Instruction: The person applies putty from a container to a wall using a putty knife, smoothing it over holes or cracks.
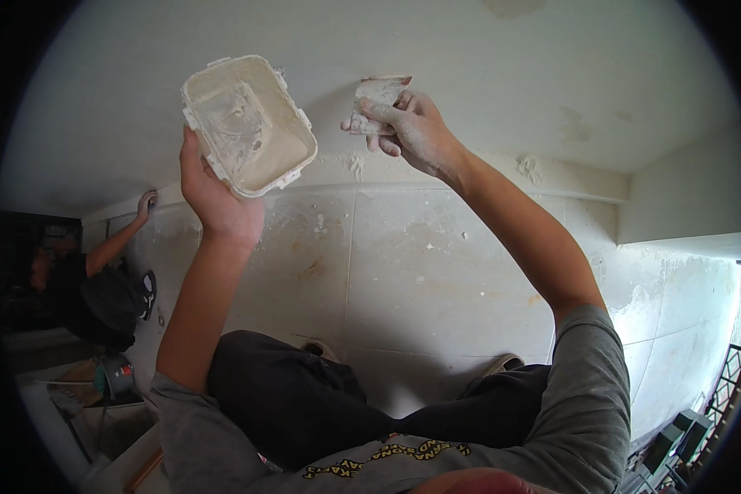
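My left hand [218, 202] holds up a square white plastic tub [281, 111] from below, its open side tilted toward me. Pale filler paste coats the tub's inside and rim. To the right, my right hand [415, 132], dusted white, grips a flat putty scraper [380, 92] smeared with paste. The scraper's far edge lies at or close to the pale wall [502, 74]; I cannot tell whether it touches. My thumb lies across the blade and other fingers show below it.
A skirting ledge [469, 193] runs along the wall's foot, with a paste lump [528, 170]. Tiled floor [411, 280] is stained and speckled. Another person [99, 288] crouches at far left, a hand by the wall. Dark metalwork [683, 436] stands at lower right.
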A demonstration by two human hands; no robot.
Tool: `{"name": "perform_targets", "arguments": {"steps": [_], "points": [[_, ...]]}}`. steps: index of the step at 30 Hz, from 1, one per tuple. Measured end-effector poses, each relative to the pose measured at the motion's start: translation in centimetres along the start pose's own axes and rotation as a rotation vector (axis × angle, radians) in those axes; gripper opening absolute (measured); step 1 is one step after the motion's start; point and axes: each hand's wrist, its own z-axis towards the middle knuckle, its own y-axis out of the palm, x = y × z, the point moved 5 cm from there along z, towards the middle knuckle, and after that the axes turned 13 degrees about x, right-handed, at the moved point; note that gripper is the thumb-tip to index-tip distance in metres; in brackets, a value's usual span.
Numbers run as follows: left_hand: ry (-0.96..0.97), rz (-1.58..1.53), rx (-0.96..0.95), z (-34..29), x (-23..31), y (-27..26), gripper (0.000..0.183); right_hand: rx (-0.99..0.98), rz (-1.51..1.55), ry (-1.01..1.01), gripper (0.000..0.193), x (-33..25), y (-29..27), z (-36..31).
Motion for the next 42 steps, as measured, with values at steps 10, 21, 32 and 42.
{"name": "perform_targets", "arguments": {"steps": [10,21,32,42], "points": [[-0.012,0.005,-0.005,0.1,-0.3,-0.4,0.055,-0.002,-0.271,0.1,0.019,6.2,-3.9,-3.6],[0.001,0.037,-0.018,-0.5,-0.4,0.2,0.057,0.138,-0.081,0.059,0.019,1.3,-1.8,-0.4],[-0.033,0.022,0.018,0.1,0.0,-0.2,0.057,0.032,-0.171,0.014,0.021,3.3,-0.9,-2.5],[-0.066,-0.016,0.002,-0.1,0.3,0.0,0.058,0.145,-0.11,0.132,0.015,4.0,-1.9,-2.0]]}}
